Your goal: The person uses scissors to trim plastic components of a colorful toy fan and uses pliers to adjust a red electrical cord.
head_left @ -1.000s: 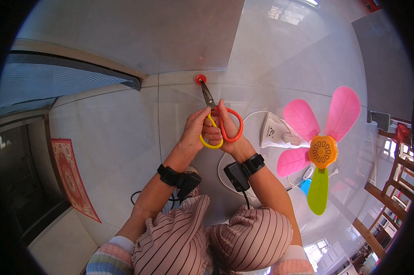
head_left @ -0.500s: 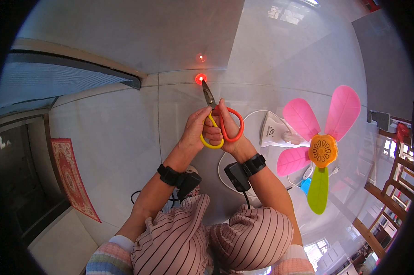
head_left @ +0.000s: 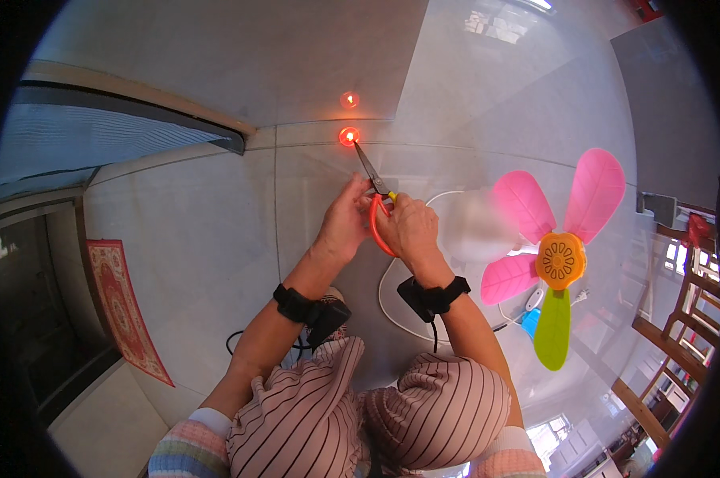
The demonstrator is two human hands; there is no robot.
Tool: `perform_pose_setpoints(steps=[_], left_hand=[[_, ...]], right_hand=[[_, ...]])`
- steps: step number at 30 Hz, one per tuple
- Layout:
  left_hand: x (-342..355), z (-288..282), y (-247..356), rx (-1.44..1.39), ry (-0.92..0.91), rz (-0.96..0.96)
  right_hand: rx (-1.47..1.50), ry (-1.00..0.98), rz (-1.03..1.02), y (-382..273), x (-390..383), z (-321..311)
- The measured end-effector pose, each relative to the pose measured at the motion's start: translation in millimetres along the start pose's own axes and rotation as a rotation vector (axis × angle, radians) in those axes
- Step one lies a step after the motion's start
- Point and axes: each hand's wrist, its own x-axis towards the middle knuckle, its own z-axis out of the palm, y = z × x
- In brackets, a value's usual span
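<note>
A pair of scissors (head_left: 374, 177) with dark metal blades, one red and one yellow handle, is in my right hand (head_left: 415, 231), whose fingers close round the handles. Its blades point away from me, and the tip reaches the near edge of a small lit red candle (head_left: 349, 137) on the tiled floor. Alongside the red handle is my left hand (head_left: 344, 223), palm turned inward and fingers loosely stretched; part of them is hidden by the scissors, and whether they touch the handle is unclear. Each wrist wears a black strap with a box.
On the right stands a toy-like fan (head_left: 562, 261) with pink and green blades, its white base blurred. A white cable (head_left: 385, 307) curves over the floor. A patterned red mat (head_left: 129, 311) lies left, wooden chair-like frames (head_left: 670, 350) right. The glossy wall mirrors the flame.
My right hand has turned over, swinging the handles right and bringing the red one to the left. My left hand has come off the yellow handle. The blade tip stays by the candle.
</note>
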Motion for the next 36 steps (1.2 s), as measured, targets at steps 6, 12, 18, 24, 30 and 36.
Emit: perform_pose_setpoints(steps=[6,12,18,24,30,36], left_hand=[[2.9,8.9,-3.5,0.050,-0.022,0.125],[7.1,4.6,-3.0,0.097,0.009,0.135],[9.4,4.5,-4.1,0.092,0.044,0.091],[9.1,6.7,-2.9,0.084,0.069,0.113],[9.0,5.2,-2.7,0.085,0.040,0.110],[10.6,2.5,-3.4,0.072,0.040,0.109]], right_hand=[[-0.010,0.158,-0.099,3.1,0.1,7.1],[-0.093,0.125,-0.110,0.1,4.2,8.7],[-0.109,0.122,-0.116,2.8,4.9,9.5],[-0.126,0.143,-0.131,-0.1,6.0,9.3],[-0.131,0.124,-0.126,2.1,6.4,10.1],[-0.129,0.112,-0.130,1.8,6.4,10.0]])
